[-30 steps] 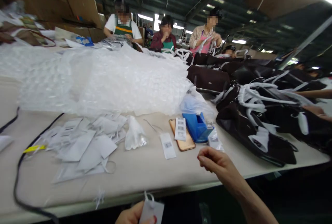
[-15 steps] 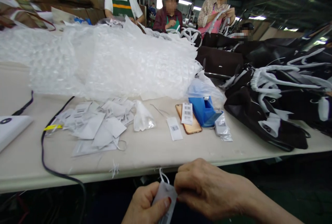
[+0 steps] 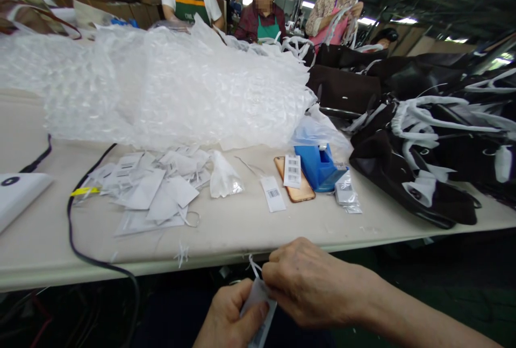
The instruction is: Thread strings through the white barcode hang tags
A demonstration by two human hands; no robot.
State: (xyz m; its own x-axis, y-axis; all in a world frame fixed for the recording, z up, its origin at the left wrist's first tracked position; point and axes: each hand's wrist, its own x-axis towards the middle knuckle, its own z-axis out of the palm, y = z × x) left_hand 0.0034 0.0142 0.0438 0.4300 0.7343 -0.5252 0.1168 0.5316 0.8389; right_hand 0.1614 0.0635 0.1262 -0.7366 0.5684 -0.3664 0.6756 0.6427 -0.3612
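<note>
Below the table's front edge, my left hand [image 3: 231, 316] is closed on a white hang tag [image 3: 258, 305], thumb across its face. A white string loop [image 3: 255, 267] sticks up from the tag's top. My right hand [image 3: 306, 283] has its fingers pinched together at the tag's upper right edge, beside the loop; what its fingertips grip is hidden. On the table beyond lie a pile of white tags [image 3: 157, 187], a small clear bag [image 3: 223, 176] and a single barcode tag [image 3: 273, 194].
A gold phone [image 3: 304, 192] with a barcode label sheet [image 3: 292, 171] on it lies beside a blue tape dispenser [image 3: 320, 168]. Bubble wrap [image 3: 181, 90] covers the table's back. Dark brown bags [image 3: 407, 176] are heaped at right. A black cord [image 3: 70, 224] hangs over the edge. Several people stand behind.
Both hands have stayed at the tag. My right hand has shifted slightly left along its top, nearer the string loop. The view has tilted a little.
</note>
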